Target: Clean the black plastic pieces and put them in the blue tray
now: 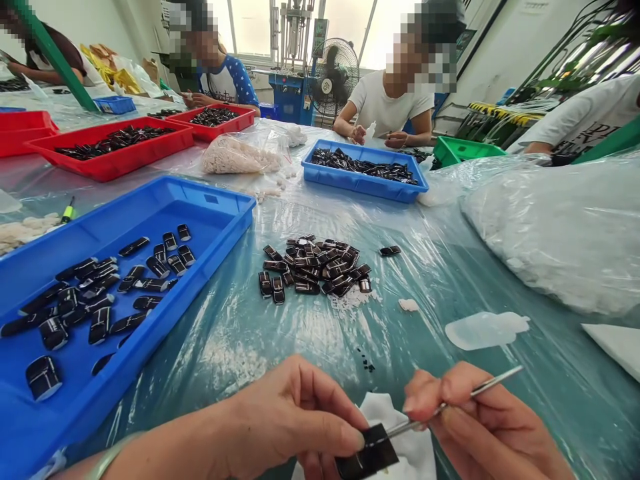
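At the bottom edge my left hand (295, 420) pinches a small glossy black part (369, 453) between thumb and fingers. My right hand (480, 427) is closed round thin metal tweezers (450, 403), whose tip touches the top of that part. Both hands hover over a white cloth (415, 447). A pile of the same black parts (315, 265) lies on the plastic-covered table ahead of my hands. To the left a blue tray (210, 220) holds several more black parts (100, 293).
A small clear squeeze bottle (485, 329) lies right of my hands, beside a large white-filled plastic bag (555, 233). Farther off stand another blue tray (360, 183), red trays (110, 167) and a green bin (460, 150). Several people sit around the table; a fan (333, 77) stands behind.
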{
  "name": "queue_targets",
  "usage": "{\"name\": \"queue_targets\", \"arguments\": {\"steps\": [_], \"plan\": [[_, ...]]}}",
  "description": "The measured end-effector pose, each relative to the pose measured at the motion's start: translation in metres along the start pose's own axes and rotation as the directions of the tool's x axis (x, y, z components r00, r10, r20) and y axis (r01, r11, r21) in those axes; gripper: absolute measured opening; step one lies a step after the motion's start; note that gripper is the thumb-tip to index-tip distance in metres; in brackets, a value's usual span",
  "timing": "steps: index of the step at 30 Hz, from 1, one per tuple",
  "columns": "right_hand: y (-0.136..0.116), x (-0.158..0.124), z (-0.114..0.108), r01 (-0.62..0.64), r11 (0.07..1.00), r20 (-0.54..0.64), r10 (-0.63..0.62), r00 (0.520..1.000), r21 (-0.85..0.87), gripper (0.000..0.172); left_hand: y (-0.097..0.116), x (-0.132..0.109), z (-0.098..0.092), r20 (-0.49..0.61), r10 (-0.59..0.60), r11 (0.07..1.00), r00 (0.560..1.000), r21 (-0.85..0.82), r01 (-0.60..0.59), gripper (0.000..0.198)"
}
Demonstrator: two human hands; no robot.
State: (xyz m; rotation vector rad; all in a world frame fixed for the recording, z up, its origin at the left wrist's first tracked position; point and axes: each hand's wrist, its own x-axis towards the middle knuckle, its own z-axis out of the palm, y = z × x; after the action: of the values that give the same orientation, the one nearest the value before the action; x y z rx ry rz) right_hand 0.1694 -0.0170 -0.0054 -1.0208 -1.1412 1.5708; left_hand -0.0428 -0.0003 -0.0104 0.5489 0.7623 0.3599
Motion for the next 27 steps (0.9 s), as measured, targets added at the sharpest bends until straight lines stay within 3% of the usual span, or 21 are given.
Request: {"name": "queue_targets", "arguments": {"steps": [13, 19, 27], "plan": [[-0.0031, -0.001, 0.0008, -0.035, 0.999, -0.025, 0.036, 0.999, 0.031, 0.003, -0.0029, 0.0014, -0.0024, 0.004, 0.002, 1.0, 1.0, -0.03, -0.002, 0.024], [-0.0013, -0.0021, -0.0001, -0.047, 0.997, 0.014, 0.046, 0.999, 0.058, 0.005, -0.0057, 0.0015, -0.0032, 0.004, -0.019, 0.998, 1.0, 0.056, 0.019, 0.031], [-0.0037, 0.0019, 0.0001, -0.032, 0.999, 0.031, 0.031, 0.999, 0.035, 0.004, -0.0012, -0.001, 0.0011, -0.031, -0.07, 0.995, 0.997, 0.068, 0.072, 0.021]]}}
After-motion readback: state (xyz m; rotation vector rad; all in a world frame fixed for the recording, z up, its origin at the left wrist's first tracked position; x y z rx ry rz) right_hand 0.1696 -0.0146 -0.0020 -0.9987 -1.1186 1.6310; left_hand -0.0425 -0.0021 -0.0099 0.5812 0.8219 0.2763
